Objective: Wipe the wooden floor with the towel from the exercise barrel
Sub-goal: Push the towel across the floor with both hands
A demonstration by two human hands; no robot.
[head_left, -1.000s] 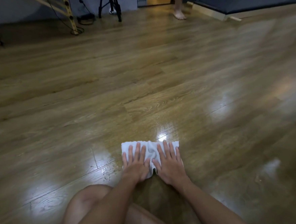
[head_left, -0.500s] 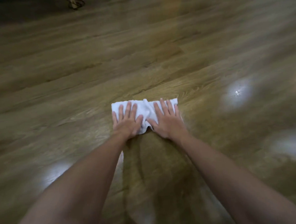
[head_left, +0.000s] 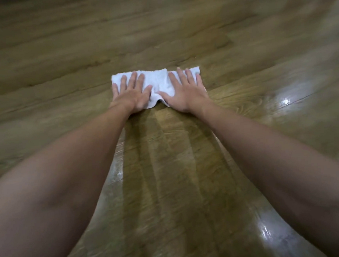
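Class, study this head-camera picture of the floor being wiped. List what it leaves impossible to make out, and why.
- Towel: its underside and much of its top are covered by the left hand and right hand.
- Wooden floor: far boards are smeared by motion blur.
- Exercise barrel: outside the frame.
- Both arms: cut off by the bottom edge.

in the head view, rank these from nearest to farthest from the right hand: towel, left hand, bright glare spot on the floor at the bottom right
1. towel: directly under the right hand, which presses it flat.
2. left hand: just to the left, on the same towel, thumbs close but apart.
3. glare spot: on the floor, low right, beside the right forearm.
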